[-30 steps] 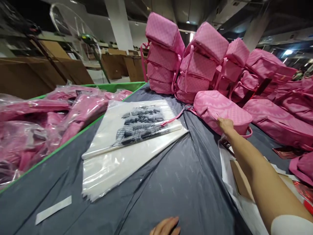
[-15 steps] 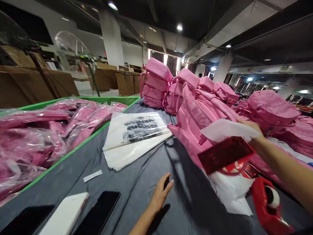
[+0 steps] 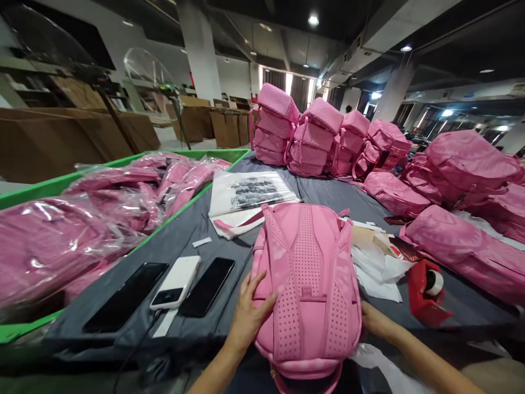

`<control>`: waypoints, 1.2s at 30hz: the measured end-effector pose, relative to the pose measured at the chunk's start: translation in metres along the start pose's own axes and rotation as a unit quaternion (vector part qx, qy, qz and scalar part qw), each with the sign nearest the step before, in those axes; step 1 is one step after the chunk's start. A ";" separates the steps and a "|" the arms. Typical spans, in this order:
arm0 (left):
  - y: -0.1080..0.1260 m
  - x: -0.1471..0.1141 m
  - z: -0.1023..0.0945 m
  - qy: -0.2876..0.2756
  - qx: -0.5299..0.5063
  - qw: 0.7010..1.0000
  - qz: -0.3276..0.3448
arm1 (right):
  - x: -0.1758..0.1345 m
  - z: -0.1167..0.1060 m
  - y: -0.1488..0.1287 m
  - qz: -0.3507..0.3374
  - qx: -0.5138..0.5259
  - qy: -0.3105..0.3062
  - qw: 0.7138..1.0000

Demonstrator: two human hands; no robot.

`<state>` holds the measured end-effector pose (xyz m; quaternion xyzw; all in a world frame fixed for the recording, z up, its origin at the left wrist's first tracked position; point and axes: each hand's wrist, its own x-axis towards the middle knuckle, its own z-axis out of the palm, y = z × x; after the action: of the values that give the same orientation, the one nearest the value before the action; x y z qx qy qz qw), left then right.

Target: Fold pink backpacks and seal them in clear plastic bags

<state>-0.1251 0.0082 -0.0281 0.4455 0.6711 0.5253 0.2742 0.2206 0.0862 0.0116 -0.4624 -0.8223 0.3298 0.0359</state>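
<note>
A pink backpack (image 3: 305, 328) lies in front of me at the table's near edge, its dotted back panel and shoulder straps facing up and its handle loop toward me. My left hand (image 3: 251, 309) grips its left side, thumb over the top and fingers along the edge. On the opposite side my right hand (image 3: 375, 320) holds the backpack, its fingertips hidden behind the fabric. Beyond the backpack lies a stack of white plastic bags (image 3: 223, 189) with black print, partly under a pink strap. Crumpled white paper (image 3: 379, 268) lies to the right.
A red tape dispenser (image 3: 420, 306) stands at right. Two black phones (image 3: 209, 287) and a white power bank (image 3: 178, 276) lie at left. A green-rimmed bin (image 3: 162, 230) holds plastic-wrapped pink bags. Stacked pink backpacks (image 3: 314, 137) stand at the back, others (image 3: 467, 164) at right.
The backpack has come from the right to lie in front of me, straps up. My left hand has moved from bare table onto its side. My right hand has shifted down to its other side.
</note>
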 end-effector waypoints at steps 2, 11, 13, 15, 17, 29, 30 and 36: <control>-0.003 -0.006 -0.003 0.032 0.045 0.998 0.025 | 0.000 -0.028 0.011 0.044 0.069 -0.096 0.992; 0.094 0.156 0.001 0.049 0.119 0.992 -0.011 | 0.047 -0.061 -0.077 -0.121 -0.069 0.154 0.978; 0.112 0.194 0.012 0.064 0.120 0.989 -0.062 | 0.056 -0.027 -0.109 -0.148 -0.134 0.029 0.980; 0.122 0.222 0.017 0.079 0.110 0.987 -0.083 | 0.063 -0.008 -0.126 -0.173 -0.167 -0.006 0.971; 0.126 0.242 0.012 0.082 0.099 0.987 -0.095 | 0.069 -0.008 -0.129 -0.227 -0.148 -0.053 0.961; 0.102 0.211 -0.065 -0.095 -0.059 0.990 -0.085 | 0.280 -0.056 -0.195 -0.379 -0.086 0.162 0.907; 0.098 0.208 -0.067 -0.099 -0.067 0.989 -0.086 | 0.295 -0.054 -0.207 -0.404 -0.102 0.148 0.897; 0.074 0.213 -0.073 -0.092 -0.119 0.983 -0.107 | 0.328 -0.035 -0.236 -0.301 0.052 0.073 0.949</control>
<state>-0.2598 0.1670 0.0852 0.3817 0.6193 0.5264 0.4401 -0.1275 0.2774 0.0937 -0.2132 -0.9000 0.3117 0.2176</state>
